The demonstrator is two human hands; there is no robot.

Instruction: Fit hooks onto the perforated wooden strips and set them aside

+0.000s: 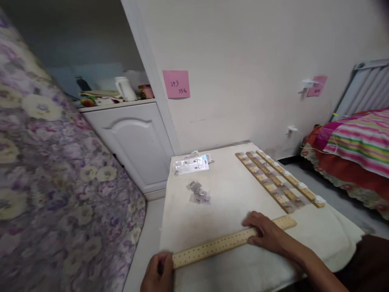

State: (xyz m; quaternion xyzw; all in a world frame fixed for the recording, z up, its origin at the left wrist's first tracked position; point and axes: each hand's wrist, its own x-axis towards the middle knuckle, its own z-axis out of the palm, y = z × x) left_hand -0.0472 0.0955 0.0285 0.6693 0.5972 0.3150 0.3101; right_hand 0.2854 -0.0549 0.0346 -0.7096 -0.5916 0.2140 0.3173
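Fingers could let holed board (212, 246) swing askew if right hand (269, 235) slackens, gripping off middle. Right thumb and fingers part by its width, holding both long edges; left hand (156, 273) curls at other end, blurred, pinch unclear. Beyond fingertips: small bags (199, 194), clear pack (191, 165). Past right hand: wooden strips (263, 181).

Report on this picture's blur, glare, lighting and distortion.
Head view: left hand soft-edged, the board's holes readable; head view: pale glare on the clear pack; head view: upper alcove dim, wall much brighter; head view: curtain and door frame lean strongly, probably from a wide lens and camera tilt.
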